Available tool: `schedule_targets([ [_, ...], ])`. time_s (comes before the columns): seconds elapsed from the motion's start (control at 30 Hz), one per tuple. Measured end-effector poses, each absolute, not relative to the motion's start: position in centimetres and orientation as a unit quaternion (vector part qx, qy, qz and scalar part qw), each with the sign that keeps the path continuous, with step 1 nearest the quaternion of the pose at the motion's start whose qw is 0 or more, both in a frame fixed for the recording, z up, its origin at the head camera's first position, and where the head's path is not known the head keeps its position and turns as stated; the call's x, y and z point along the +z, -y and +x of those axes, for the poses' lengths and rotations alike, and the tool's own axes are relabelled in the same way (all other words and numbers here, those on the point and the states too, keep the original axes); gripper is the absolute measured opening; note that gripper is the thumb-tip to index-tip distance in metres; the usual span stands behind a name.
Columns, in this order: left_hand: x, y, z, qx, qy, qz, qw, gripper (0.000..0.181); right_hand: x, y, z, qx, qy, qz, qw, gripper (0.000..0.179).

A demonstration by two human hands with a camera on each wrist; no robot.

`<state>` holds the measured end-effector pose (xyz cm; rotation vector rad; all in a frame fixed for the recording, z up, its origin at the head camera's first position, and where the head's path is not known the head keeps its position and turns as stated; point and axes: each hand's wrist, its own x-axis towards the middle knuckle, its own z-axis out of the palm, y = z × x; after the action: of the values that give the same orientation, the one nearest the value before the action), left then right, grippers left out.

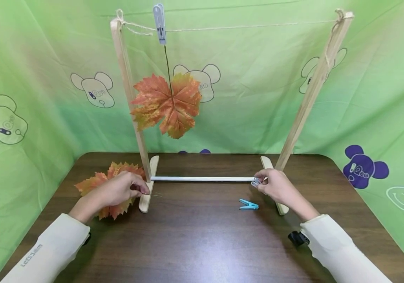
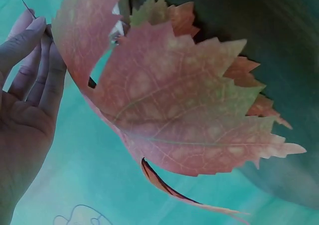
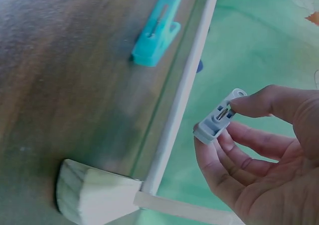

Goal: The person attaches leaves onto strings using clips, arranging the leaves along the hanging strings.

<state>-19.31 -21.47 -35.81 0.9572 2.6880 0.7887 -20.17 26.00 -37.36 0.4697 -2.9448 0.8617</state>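
Observation:
Between thumb and fingers, my left hand (image 1: 118,190) pinches the thin stem of an orange-green artificial maple leaf (image 2: 184,105), the stem's tip sticking out past the fingertips. Part of another leaf (image 2: 185,18) shows behind it in the left wrist view. My right hand (image 1: 274,182) holds a grey clothespin (image 3: 219,117), thumb on one side and fingers on the other, near the right end of the white crossbar (image 1: 202,179). A turquoise clothespin (image 1: 249,204) lies on the table just below that hand. Another maple leaf (image 1: 171,104) hangs by its stem from a pale grey clothespin (image 1: 159,23).
A twine line (image 1: 251,27) runs between two wooden posts, the left post (image 1: 127,78) and the right post (image 1: 315,90). Their wooden feet stand on the brown table (image 1: 202,239). Green cloth (image 1: 244,90) with cartoon prints surrounds the table's back and sides.

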Motion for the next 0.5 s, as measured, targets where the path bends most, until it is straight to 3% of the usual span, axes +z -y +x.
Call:
schedule_targets([
  [0.27,-34.8,20.7,-19.1,0.267,-0.900,0.331,0.096,0.022,-36.3,-25.5,-20.2,0.299,0.943,0.147,0.009,0.023],
  [0.5,-33.7,19.8,-18.9,0.258,-0.904,0.328,0.097,0.023,-35.2,-25.2,-20.3,0.341,0.928,0.149,0.001,0.031],
])
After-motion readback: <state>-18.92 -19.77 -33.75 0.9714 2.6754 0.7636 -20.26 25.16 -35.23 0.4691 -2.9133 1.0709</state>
